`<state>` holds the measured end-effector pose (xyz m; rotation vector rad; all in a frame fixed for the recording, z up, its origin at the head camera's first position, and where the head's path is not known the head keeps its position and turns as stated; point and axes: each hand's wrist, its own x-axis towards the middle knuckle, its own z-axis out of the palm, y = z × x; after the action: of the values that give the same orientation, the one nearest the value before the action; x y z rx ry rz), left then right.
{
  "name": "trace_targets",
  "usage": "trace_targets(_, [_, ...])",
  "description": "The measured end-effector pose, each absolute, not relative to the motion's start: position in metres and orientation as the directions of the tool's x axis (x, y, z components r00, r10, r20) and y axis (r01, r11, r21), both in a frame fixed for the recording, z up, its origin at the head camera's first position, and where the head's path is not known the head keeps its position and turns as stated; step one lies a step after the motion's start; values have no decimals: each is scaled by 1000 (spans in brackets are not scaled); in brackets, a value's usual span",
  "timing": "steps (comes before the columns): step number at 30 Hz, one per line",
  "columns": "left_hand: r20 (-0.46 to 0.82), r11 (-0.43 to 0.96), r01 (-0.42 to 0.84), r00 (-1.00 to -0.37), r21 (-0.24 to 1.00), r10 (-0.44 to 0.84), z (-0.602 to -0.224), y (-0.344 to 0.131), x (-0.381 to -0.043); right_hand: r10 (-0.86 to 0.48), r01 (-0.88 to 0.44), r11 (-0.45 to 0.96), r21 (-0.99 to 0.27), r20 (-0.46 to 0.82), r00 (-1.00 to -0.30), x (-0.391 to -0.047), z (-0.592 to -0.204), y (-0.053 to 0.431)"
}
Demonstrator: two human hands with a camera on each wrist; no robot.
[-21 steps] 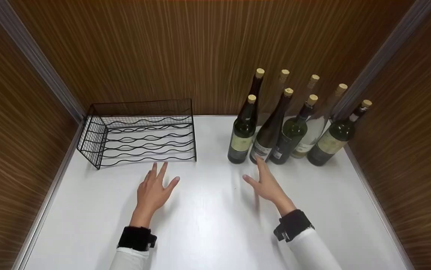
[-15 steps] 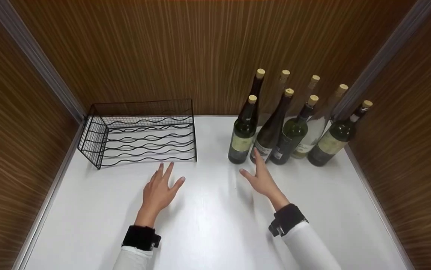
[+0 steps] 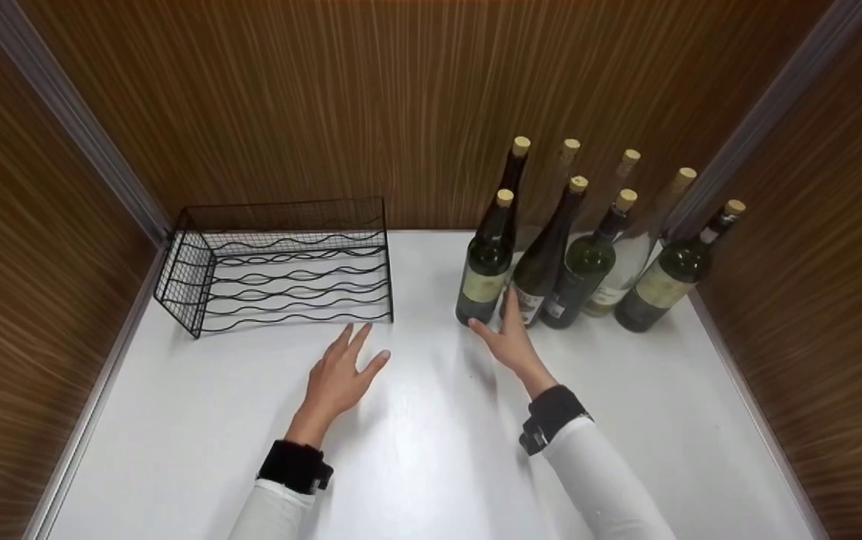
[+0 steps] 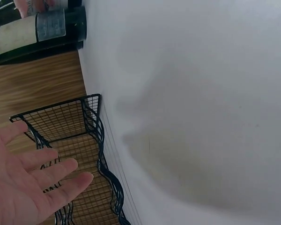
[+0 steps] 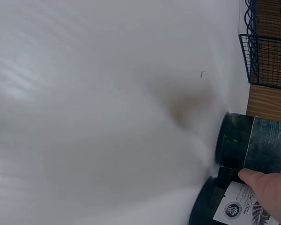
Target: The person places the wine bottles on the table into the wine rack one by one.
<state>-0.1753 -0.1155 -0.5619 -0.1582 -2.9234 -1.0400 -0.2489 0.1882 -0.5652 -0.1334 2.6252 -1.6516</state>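
The bottles crowd my right side: I count eight corks, so eight bottles, several partly hidden behind others. The nearest on the left, a green bottle [image 3: 485,283] with a cream label, stands upright on the white table [image 3: 415,457], and my right hand [image 3: 509,345] is at its base, thumb and forefinger apart, the forefinger at the gap before the next bottle. Whether my skin touches glass, I cannot tell. That neighbour, a brown bottle [image 3: 541,262], stands close on its right, and a tall dark bottle [image 3: 512,174] rises just behind, so there is little room on those sides. Left of them stands one black wire rack [image 3: 184,279], well apart from the bottles, near the wooden back wall [image 3: 325,97]. My left hand [image 3: 339,380] is in front of its right end, fingers spread, holding nothing. I wear two black straps [image 3: 293,465], one per wrist, over two white sleeves [image 3: 271,514].
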Motion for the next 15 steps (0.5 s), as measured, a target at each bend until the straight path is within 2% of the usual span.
trace_targets(6, [90, 734, 133, -991, 666, 98, -561, -110, -179, -50, -87, 414, -906, 73, -996, -259, -564, 176])
trace_targets(15, [98, 723, 163, -987, 671, 131, -556, -100, -182, 80, 9, 370, -929, 22, -997, -273, -564, 167])
